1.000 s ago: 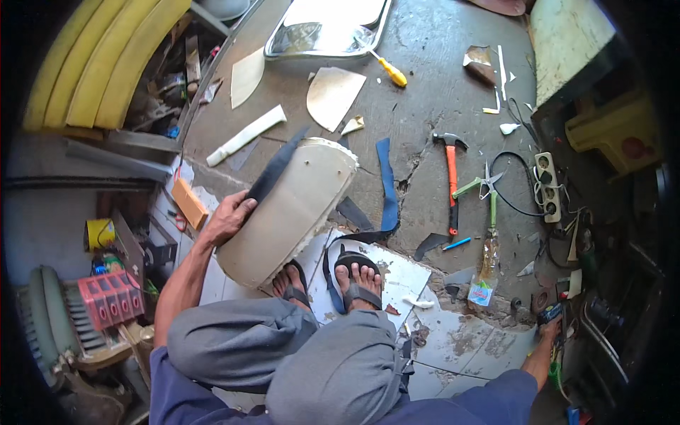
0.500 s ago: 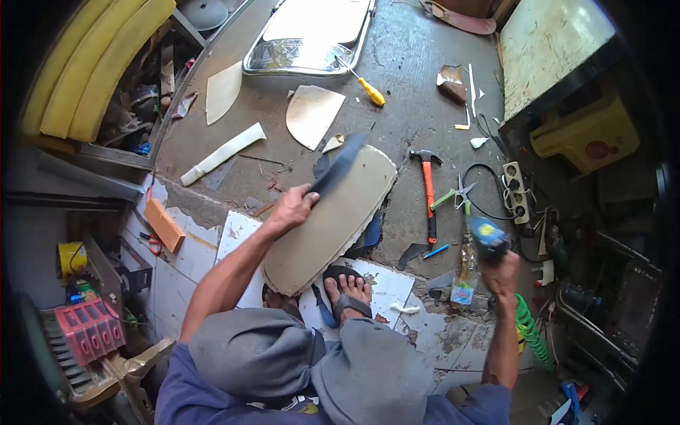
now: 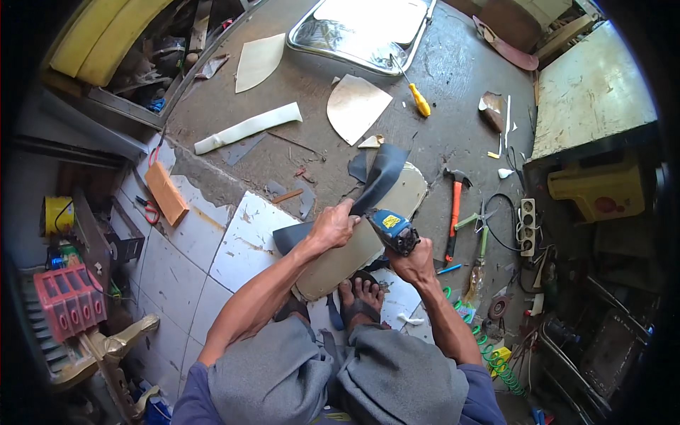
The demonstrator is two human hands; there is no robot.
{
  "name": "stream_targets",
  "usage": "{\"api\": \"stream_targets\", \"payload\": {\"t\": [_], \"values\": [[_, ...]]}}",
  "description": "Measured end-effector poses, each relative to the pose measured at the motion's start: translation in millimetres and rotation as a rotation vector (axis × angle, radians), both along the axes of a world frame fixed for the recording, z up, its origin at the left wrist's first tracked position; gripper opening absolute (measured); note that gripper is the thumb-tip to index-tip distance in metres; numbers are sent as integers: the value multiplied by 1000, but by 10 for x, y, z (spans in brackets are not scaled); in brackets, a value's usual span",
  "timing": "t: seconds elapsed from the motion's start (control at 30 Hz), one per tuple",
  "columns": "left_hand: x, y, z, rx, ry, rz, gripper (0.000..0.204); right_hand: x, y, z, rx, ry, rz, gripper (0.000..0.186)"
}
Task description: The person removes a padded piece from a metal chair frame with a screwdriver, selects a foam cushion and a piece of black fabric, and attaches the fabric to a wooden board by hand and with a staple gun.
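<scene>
The left hand [image 3: 334, 228] is pinching a dark strip [image 3: 386, 170] over the tan panel [image 3: 338, 261], near the feet [image 3: 361, 296]; the right hand [image 3: 413, 261] is gripping a blue tool [image 3: 392, 228], apparently aligning it; the next move calls for steadiness.

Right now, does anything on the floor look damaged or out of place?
Yes: at left, a white tile looks broken: its edge is jagged, exposing grey concrete. At right, green-handled scissors lie open beside the hammer, blades exposed.

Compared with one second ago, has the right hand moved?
Yes. The right hand moved left: it was right of the hammer, now left of it, holding a blue tool.
</scene>
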State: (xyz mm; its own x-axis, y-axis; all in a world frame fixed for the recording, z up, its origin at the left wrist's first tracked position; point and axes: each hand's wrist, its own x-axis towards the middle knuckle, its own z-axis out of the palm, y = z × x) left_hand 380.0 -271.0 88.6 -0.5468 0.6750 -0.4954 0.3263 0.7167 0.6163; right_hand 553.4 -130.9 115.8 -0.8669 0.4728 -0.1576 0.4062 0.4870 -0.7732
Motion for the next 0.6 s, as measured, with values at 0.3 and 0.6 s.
{"api": "stream_targets", "payload": {"t": [0.3,0.6], "values": [[-13,30,15,73,-49,-3,35,-71,42,148,32,-14,28,16],[-30,-49,-101,63,-28,-18,40,-27,-13,34,1,-44,22,17]]}}
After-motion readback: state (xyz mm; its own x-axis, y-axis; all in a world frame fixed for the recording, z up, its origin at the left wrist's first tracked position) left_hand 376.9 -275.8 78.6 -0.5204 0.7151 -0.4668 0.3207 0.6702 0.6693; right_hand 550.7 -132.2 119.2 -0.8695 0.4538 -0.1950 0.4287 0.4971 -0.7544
